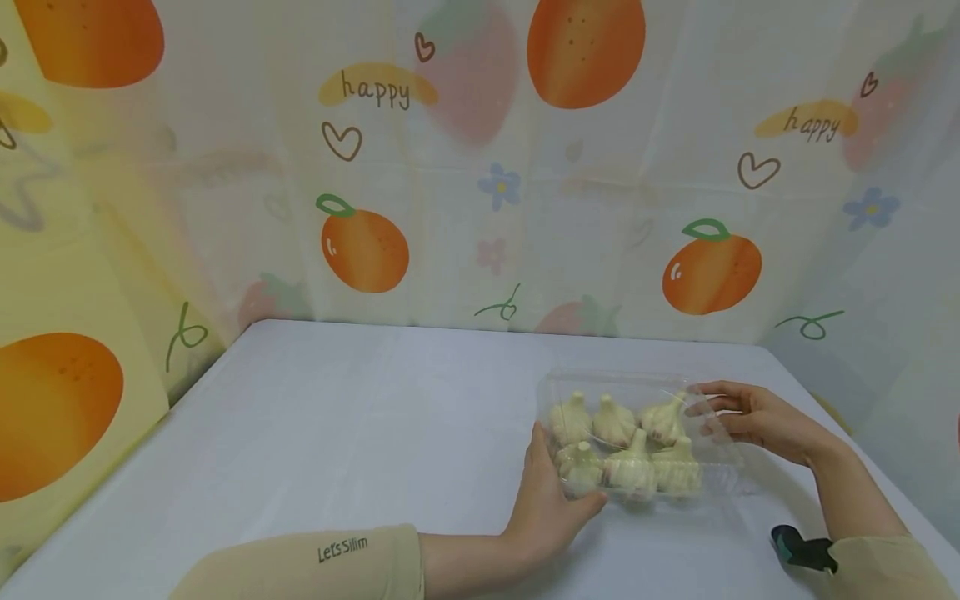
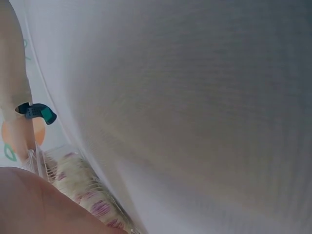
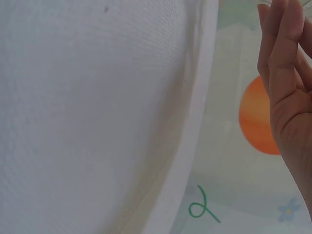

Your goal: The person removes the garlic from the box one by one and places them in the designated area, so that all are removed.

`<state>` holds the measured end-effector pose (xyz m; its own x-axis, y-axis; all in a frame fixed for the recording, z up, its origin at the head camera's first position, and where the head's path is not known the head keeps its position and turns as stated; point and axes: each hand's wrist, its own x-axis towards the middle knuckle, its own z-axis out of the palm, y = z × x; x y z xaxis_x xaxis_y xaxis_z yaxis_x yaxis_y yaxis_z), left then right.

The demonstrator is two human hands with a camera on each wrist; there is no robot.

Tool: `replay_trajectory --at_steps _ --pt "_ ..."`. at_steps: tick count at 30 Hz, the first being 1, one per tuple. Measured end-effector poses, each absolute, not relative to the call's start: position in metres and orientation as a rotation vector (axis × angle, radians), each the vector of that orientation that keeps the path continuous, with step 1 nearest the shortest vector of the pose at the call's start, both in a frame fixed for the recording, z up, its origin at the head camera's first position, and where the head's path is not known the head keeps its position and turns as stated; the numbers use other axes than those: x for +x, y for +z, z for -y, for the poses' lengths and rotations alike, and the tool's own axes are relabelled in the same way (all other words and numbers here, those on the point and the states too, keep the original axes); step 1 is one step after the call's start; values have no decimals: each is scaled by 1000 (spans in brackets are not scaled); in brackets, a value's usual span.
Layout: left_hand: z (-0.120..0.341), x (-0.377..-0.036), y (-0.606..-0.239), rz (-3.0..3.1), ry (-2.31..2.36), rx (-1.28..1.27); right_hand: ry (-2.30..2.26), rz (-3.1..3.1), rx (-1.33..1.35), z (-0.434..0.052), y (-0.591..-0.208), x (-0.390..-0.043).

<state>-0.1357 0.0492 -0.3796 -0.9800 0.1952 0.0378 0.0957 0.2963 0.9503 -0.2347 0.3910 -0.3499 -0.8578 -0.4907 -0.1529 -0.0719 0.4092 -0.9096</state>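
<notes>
Fruit-printed sheeting, patterned with oranges, strawberries, hearts and the word "happy", is hung behind and to both sides of a table (image 1: pixel 337 433) covered in a pale cloth. On the right part of that table a clear plastic tray (image 1: pixel 723 475) is seen, and 6 garlic bulbs (image 1: pixel 630 471) are held inside it in 2 rows of 3. The tray's near left corner is gripped by the left hand (image 1: pixel 543 504), with the thumb hooked along the front edge and the fingers laid up the left side. The tray's right end is touched by the right hand (image 1: pixel 757 421), whose fingers are spread and only lightly bent against the transparent lid. A beige sleeve (image 1: pixel 315 562) printed with "Let's Slim" is worn on the left arm, and a dark teal strap (image 1: pixel 802 550) is seen at the right wrist. In the left wrist view the purple-streaked bulbs are shown close beside the palm; in the right wrist view only the fingers (image 3: pixel 287 73) and the cloth edge are shown.
</notes>
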Motion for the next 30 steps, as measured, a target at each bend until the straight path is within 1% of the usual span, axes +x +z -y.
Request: replay_trajectory --at_steps 30 --pt "-44 -133 -379 -2287 1899 342 -1379 -2346 -466 -385 -345 -232"
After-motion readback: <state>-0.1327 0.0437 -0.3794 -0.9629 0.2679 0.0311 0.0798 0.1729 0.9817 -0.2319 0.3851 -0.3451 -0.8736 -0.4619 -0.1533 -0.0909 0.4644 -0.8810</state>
